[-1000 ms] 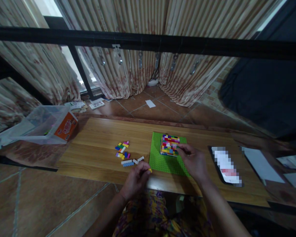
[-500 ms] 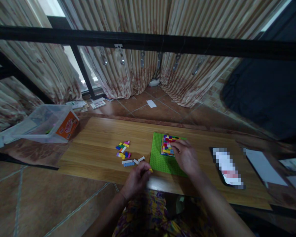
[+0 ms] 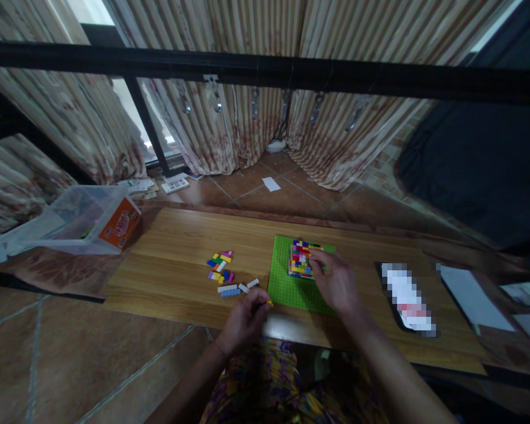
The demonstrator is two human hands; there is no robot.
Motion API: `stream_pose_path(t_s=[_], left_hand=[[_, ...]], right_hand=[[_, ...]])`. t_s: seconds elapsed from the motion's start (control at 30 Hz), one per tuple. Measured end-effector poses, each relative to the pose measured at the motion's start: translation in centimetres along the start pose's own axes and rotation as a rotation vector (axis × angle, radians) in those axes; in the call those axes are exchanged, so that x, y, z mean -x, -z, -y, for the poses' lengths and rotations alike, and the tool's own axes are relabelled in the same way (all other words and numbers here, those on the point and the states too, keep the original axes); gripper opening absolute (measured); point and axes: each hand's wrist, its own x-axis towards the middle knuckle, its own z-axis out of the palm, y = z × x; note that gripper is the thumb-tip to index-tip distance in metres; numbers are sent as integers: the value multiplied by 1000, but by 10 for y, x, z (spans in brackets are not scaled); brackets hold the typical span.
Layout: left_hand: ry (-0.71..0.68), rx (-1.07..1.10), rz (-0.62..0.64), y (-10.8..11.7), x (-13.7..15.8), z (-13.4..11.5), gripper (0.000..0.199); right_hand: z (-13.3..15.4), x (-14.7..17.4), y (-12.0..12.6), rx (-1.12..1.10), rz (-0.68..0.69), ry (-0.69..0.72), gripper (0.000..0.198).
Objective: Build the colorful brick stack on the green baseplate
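Observation:
A green studded baseplate [image 3: 287, 294] lies on the wooden table, carrying a multicoloured block of toy bricks [image 3: 298, 259]. Over the right side of that block is my right hand [image 3: 338, 280], its fingertips bunched together on the top bricks. Whatever is between those fingers is hidden. My left hand [image 3: 245, 315] is closed near the plate's front left corner, pinching a small yellow brick [image 3: 270, 303]. Just beyond the left hand are white bricks [image 3: 252, 284] and a light blue brick [image 3: 230, 292]. Farther back lies a loose cluster of small coloured bricks [image 3: 221, 260].
To the right on the table [image 3: 176, 247] is a dark-edged phone [image 3: 406, 297] with a blurred screen, with white paper [image 3: 474, 297] beyond it. A clear plastic bin [image 3: 77, 227] with an orange label stands off the left end. A dark horizontal bar [image 3: 265, 70] crosses before the curtains.
My right hand has shifted slightly right on the brick block, uncovering a little more of its top. My left hand stays in place with the yellow brick.

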Motion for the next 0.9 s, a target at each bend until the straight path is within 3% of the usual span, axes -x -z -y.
stream_pose_path(t_s=[0.23, 0.43, 0.9], left_hand=[[28, 3, -11, 0, 1, -1, 14], [26, 23, -3, -1, 1, -1, 13], [45, 45, -26, -2, 1, 5, 17]], right_hand=[[-11, 3, 0, -42, -158, -140, 36], [-18, 6, -22, -39, -143, -240, 57], [-7, 9, -35, -174, -196, -271, 51]])
